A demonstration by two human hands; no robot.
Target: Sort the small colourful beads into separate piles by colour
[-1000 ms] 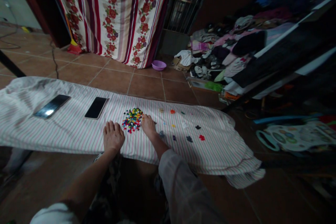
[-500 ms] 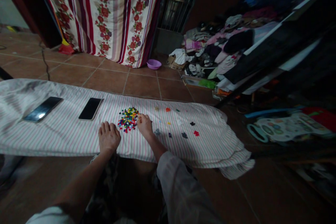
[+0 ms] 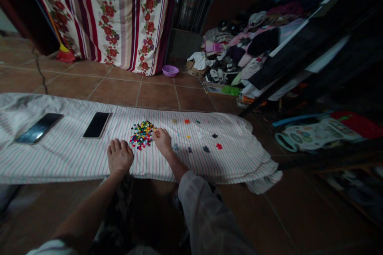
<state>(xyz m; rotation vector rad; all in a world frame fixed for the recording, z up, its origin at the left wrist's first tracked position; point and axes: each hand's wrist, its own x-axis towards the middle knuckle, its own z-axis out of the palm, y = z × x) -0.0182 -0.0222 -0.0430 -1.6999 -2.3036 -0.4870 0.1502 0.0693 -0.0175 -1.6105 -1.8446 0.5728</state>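
Well, my right grip [image 3: 162,140] is pressed together at the right edge of the coloured pile [image 3: 141,135] on the striped cloth [image 3: 236,159]; whether it pinches a piece, I cannot tell. My left grip [image 3: 120,155] lies spread nearby. A dragged knuckle or tugged cloth could scatter pieces into the clusters [image 3: 206,149].

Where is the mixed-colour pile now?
In the head view, the pile lies on the striped cloth, left of centre, between the right hand and the closer phone.

The curtain [image 3: 121,20] is cut off above; piled pieces [image 3: 142,135] are unidentifiably small.
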